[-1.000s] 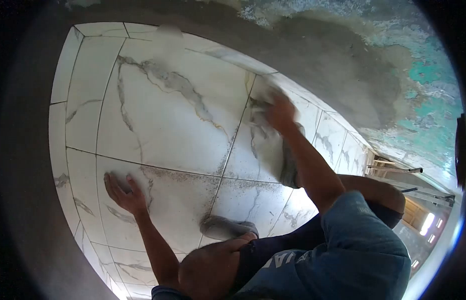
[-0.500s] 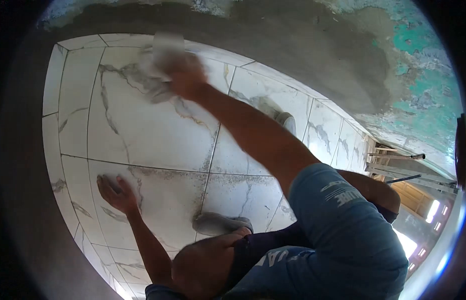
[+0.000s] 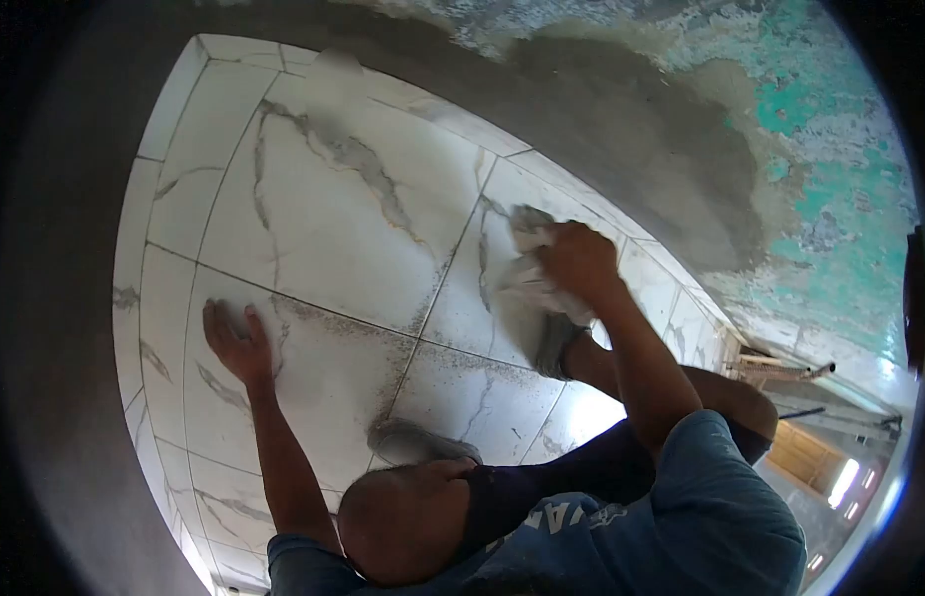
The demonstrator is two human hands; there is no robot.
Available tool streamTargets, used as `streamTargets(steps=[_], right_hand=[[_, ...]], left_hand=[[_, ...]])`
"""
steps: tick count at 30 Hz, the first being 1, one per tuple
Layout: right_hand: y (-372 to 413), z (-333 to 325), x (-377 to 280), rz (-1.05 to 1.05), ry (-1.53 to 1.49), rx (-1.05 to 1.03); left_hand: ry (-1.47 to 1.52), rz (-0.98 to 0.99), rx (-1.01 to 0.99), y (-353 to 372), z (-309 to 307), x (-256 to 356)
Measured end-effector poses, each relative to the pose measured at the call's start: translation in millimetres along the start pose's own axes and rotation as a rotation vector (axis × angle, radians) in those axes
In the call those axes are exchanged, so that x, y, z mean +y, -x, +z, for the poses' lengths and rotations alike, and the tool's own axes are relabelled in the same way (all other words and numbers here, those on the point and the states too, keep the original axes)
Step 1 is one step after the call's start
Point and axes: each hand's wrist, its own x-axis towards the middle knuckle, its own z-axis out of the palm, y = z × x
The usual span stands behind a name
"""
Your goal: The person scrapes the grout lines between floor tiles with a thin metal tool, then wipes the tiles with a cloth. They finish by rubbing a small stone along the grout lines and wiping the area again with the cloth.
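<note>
My right hand [image 3: 582,260] is closed around a crumpled whitish cloth [image 3: 532,283], held against the marbled floor tiles [image 3: 363,248] near my shoe at the right. Flat on a tile at the left, my left hand [image 3: 239,343] has its fingers apart and holds nothing. Dark grains of dirt lie along the joints where the tiles meet, between my two hands.
A plastered wall [image 3: 631,129] with peeling green paint runs behind the tile skirting. Below the joints is one grey shoe [image 3: 423,442]; another [image 3: 555,343] is beside the cloth. Pipes [image 3: 780,371] and boards are at the far right.
My right hand has moved with the cloth from the upper left tile to the right, closer to my body. My left hand stays on its tile, and the view has shifted slightly.
</note>
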Motion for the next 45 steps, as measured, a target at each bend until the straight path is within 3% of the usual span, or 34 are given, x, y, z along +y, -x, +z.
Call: streamTargets(steps=[3,5,7,9,11,13,14,16,18,20,22,23,24,26,27,28,29,30,31,33,35,37,38,43,45], right_hand=[[5,-12,-74,-0.388,-0.122,0.25],[0,-26,-121,-0.489,-0.179,0.245],[-3,-25,-156,-0.585,-0.198,0.323],[0,-22,-178,-0.67,-0.207,0.39],[9,-18,-191,-0.738,-0.245,0.547],[13,-10,-192,-0.783,-0.295,0.42],[12,4,-189,-0.912,-0.324,0.38],[19,5,-172,-1.113,-0.328,0.227],[28,-21,-127,-1.181,-0.256,0.329],[36,-60,-60,-0.97,-0.247,0.42],[53,-117,17,-0.757,-0.318,0.721],[64,-157,59,-0.719,-0.077,0.969],[85,-197,96,-0.563,0.164,1.221],[128,-274,178,-0.425,0.454,1.571],[153,-302,185,-0.267,0.452,1.698],[172,-334,200,-0.411,0.588,1.774],[185,-358,205,-0.439,0.771,1.812],[199,-382,220,-0.304,1.054,1.818],[199,-393,225,-0.223,1.105,1.831],[191,-419,246,-0.279,1.327,1.715],[184,-419,247,-0.347,1.34,1.731],[171,-413,236,-0.432,1.354,1.738],[168,-405,229,-0.408,1.337,1.759],[156,-385,192,-0.416,1.279,1.772],[156,-380,181,-0.318,1.395,1.606]], left_hand=[[0.005,-0.058,-0.012,4,2,1],[0.218,-0.139,0.063,9,6,-4],[0.063,-0.064,0.084,1,-8,18],[0.425,-0.253,0.002,-7,-17,58],[1.046,-0.57,-0.065,-31,-35,113],[1.561,-0.852,-0.087,-58,-44,148],[1.563,-0.855,-0.07,-66,-36,149],[1.36,-0.715,-0.383,-77,-17,145],[1.236,-0.672,-0.369,-89,4,134],[1.001,-0.601,-0.315,-111,-2,137],[0.623,-0.549,-0.079,-144,11,128],[0.711,-0.581,-0.155,-167,24,114],[0.681,-0.485,-0.099,-188,34,106],[0.601,-0.507,0.015,-227,35,118],[0.495,-0.448,0.149,-243,54,118],[0.38,-0.381,0.267,-254,72,118],[0.377,-0.412,0.262,-260,87,122],[0.511,-0.426,0.309,-267,102,129],[0.649,-0.429,0.365,-277,113,138],[0.782,-0.512,0.4,-283,127,167],[0.925,-0.614,0.424,-280,142,193],[0.887,-0.556,0.634,-280,147,207],[0.939,-0.639,0.594,-276,147,216],[0.784,-0.45,0.494,-182,160,300],[0.885,-0.474,0.46,-178,157,310]])
